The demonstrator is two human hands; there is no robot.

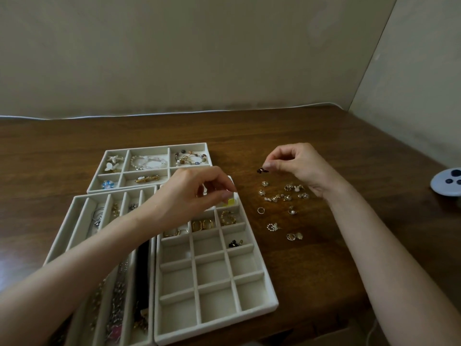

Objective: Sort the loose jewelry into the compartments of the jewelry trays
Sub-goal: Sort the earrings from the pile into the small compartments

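Both forearms enter from the lower edge and reach across a brown wooden table (336, 151). Left hand (189, 196): fingers curled, thumb and forefinger tips brought together over the far right corner of the grid tray (214, 270); whether they hold anything cannot be told. A yellow piece (231, 201) lies in the compartment just beneath those fingertips. Right hand (296, 166): thumb and forefinger pinch a small dark earring (262, 170) at the far edge of the loose jewelry (284, 196), a scatter of gold and pearl pieces on the table right of the grid tray. Grid tray, 3 columns: gold hoops (202, 224), a pearl hoop (227, 217) and dark pieces (235, 243) occupy separate far compartments. Just beside its left rim, the channel tray (77, 221) holds chains in long lanes. Behind both, the 6-compartment tray (185, 147) holds bracelets and brooches. A white round device (446, 183) with dark buttons sits at the right edge.
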